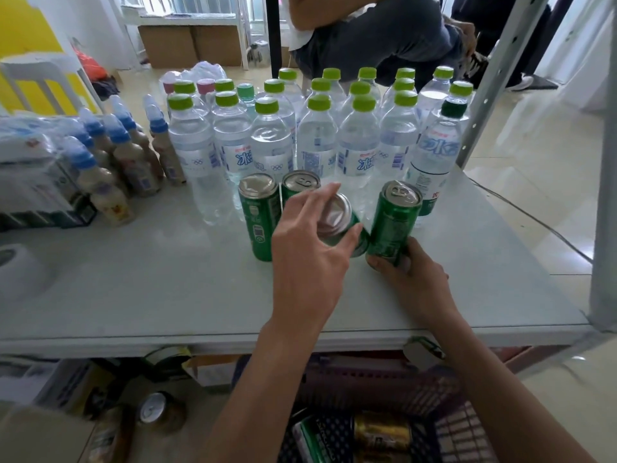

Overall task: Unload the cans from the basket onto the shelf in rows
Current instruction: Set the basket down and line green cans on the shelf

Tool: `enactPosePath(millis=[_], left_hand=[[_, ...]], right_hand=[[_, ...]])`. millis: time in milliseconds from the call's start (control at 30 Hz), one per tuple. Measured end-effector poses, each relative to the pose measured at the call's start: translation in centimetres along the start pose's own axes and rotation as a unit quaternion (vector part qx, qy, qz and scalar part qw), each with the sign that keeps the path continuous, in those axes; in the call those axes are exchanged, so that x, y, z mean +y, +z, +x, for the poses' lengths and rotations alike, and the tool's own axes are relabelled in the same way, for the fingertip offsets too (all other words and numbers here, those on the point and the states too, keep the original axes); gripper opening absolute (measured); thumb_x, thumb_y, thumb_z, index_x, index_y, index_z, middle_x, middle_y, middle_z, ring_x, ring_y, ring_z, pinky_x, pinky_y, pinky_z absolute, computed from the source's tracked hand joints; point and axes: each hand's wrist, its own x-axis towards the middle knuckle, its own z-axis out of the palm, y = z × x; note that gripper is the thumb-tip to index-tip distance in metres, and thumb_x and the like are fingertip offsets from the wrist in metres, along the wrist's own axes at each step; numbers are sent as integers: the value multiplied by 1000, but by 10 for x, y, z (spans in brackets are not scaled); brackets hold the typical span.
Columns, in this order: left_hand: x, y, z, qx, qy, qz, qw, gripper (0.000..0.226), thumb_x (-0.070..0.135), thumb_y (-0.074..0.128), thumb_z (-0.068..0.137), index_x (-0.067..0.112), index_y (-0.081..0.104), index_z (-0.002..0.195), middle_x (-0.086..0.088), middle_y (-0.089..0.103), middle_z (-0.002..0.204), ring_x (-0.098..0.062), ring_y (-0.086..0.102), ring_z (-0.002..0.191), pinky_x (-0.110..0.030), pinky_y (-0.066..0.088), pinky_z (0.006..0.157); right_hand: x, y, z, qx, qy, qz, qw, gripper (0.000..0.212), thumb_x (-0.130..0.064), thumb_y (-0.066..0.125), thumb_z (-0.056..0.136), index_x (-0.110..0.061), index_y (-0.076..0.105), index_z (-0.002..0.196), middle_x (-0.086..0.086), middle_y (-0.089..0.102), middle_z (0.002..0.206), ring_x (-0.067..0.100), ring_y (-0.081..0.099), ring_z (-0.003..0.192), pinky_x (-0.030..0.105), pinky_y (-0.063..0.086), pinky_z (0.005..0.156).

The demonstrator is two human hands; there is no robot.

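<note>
Left hand [309, 242]: fingers curled around a tilted green can [340, 223], gripping near its top.
Right hand [409, 274]: closed around the base of an upright green can [394, 222].
Location: both on the shelf [133, 289], before water bottles [314, 142].
Handling: rigid, smooth, likely heavy if full; grip the sidewall.
Basket [444, 419]: below, holding more cans.

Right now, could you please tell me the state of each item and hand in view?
Left hand: gripping a tilted green can.
Right hand: holding a green can by its base, tilted.
Two placed cans: upright, sealed.
Water bottles: upright, capped.
Basket: holds more cans.
</note>
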Motion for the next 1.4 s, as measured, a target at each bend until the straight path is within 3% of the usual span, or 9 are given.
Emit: enactPosePath(millis=[67, 367, 533, 667, 767, 867, 967, 1200, 1400], left_hand=[[-2, 7, 2, -8, 4, -1, 1000, 63, 22, 90, 73, 23, 62, 129, 3, 58, 126, 18, 52, 98, 3, 37, 91], [-27, 32, 8, -56, -57, -123, 989, 63, 25, 89, 75, 17, 58, 130, 14, 66, 117, 2, 64, 111, -20, 51, 100], [-38, 32, 0, -118, -37, -41, 991, 90, 24, 87, 77, 21, 37, 152, 3, 55, 144, -10, 52, 131, -21, 42, 108], [-38, 34, -26, -63, -31, 51, 996, 104, 16, 89, 72, 19, 25, 154, -9, 34, 148, -20, 38, 137, -25, 35, 110], [-41, 34, -28, -24, -48, 70, 996, 85, 20, 90, 71, 12, 37, 138, -8, 40, 133, -22, 47, 120, -27, 45, 100], [-51, 34, -33, -48, -71, 94, 992, 43, 31, 84, 79, 11, 48, 88, -1, 51, 86, -13, 47, 74, -27, 42, 64], [-61, 37, -37, -85, -78, 71, 991, 48, 28, 78, 87, 15, 41, 60, 4, 42, 52, -5, 38, 48, -23, 31, 52], [-62, 40, -33, -165, -60, 51, 983, 15, 21, 71, 92, 7, 68, 90, -1, 71, 82, -11, 65, 75, -24, 53, 72], [-68, 46, -26, -216, -92, 1, 972, 16, 12, 62, 93, 15, 70, 107, 4, 73, 96, -10, 67, 90, -26, 55, 84]], right_hand=[[1, 1, 0, 1, -2, 6, 1000, 56, -53, 67, 88, -21, 50, 131, 1, 70, 127, 35, 62, 117, 47, 39, 101], [10, 1, 5, -5, -36, 30, 999, 58, -58, 72, 81, -36, 58, 133, -6, 67, 131, 24, 57, 125, 47, 35, 105], [14, 6, 7, 10, -36, 34, 999, 56, -62, 76, 76, -39, 63, 125, -11, 60, 116, 20, 57, 120, 48, 38, 106], [15, 8, 8, 5, -24, 60, 998, 73, -71, 79, 61, -38, 59, 123, -15, 67, 115, 17, 60, 116, 51, 40, 106], [18, 9, 9, 5, -37, 52, 998, 69, -65, 83, 60, -36, 60, 119, -15, 68, 114, 15, 61, 115, 52, 41, 106], [23, 8, 9, -4, -49, 67, 997, 63, -50, 87, 63, -36, 60, 118, -18, 67, 110, 13, 61, 116, 53, 40, 107], [25, 8, 8, 2, -59, 79, 995, 67, -57, 85, 61, -33, 60, 119, -19, 69, 112, 10, 62, 115, 52, 40, 108], [16, 17, 7, 33, -58, 34, 997, 55, -57, 80, 74, -27, 51, 110, -4, 69, 120, 22, 61, 115, 33, 26, 89], [17, 21, 11, 44, -88, -15, 995, 60, -57, 70, 84, -26, 55, 132, -2, 65, 132, 26, 55, 124, 38, 27, 92]])
